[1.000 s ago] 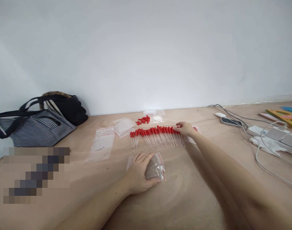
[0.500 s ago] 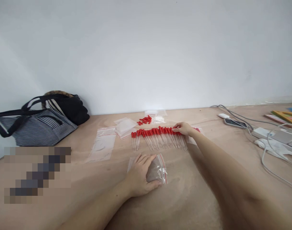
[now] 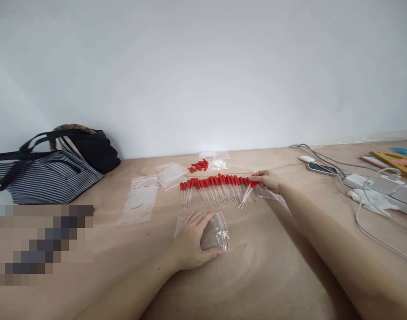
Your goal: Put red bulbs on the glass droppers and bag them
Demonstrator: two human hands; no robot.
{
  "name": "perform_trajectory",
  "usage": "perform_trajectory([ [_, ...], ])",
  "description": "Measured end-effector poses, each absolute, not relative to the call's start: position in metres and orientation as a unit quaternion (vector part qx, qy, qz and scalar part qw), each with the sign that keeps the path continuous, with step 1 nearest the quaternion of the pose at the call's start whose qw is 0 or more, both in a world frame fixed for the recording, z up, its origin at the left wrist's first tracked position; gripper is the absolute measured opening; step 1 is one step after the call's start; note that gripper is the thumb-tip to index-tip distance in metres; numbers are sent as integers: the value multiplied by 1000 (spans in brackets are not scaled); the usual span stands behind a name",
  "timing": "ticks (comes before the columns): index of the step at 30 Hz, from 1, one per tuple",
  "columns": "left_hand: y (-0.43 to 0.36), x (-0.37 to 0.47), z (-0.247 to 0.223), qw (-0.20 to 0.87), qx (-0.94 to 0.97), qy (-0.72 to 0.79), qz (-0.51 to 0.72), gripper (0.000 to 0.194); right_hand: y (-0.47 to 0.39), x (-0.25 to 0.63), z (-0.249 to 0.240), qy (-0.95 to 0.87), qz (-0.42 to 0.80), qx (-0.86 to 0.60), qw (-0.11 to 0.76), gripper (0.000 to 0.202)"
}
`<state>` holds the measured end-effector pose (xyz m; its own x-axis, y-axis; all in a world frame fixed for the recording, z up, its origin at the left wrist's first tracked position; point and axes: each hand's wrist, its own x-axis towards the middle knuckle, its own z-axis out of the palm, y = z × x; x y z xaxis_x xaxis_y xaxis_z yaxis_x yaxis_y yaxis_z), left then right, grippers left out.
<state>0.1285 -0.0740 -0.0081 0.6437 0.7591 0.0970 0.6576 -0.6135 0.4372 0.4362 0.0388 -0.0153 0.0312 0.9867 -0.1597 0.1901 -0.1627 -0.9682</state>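
Observation:
My left hand (image 3: 194,242) lies with its fingers apart on a clear zip bag (image 3: 214,235) with a red strip at its right edge. At the right end of a row of red-capped clear droppers (image 3: 219,189), my right hand (image 3: 266,180) pinches a few droppers (image 3: 246,198) by their red caps, tips pointing down and left. Behind the row sit a small pile of loose red caps (image 3: 199,166) and several thin clear tubes (image 3: 218,164) on a plastic bag. Another clear bag (image 3: 272,194) lies below my right hand, partly hidden by it.
Flat clear zip bags (image 3: 139,200) and whitish sheets (image 3: 171,174) lie left of the row. A striped bag (image 3: 53,175) stands far left. On the right are a phone (image 3: 322,169), cables, a power strip (image 3: 383,189), crumpled plastic and a yellow frame (image 3: 393,162).
My right hand has closed on a few droppers at the right end of the row and shifted them slightly, tips now slanting left. The view has turned a little; my left hand stays on the bag.

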Motion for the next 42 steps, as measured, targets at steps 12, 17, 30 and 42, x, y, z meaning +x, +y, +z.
perform_trajectory([
  [12,-74,128,-3,186,889,399,122,80,-48,436,-18,-466,578,-548,384,40],
  [17,-74,129,-4,174,898,386,120,82,-65,418,-23,-480,546,-584,361,34],
  [30,-75,129,-2,161,905,376,113,79,-68,404,-30,-556,399,-653,326,25],
  [42,-74,128,-3,159,907,373,119,79,-62,419,-13,-890,160,-380,193,55],
])
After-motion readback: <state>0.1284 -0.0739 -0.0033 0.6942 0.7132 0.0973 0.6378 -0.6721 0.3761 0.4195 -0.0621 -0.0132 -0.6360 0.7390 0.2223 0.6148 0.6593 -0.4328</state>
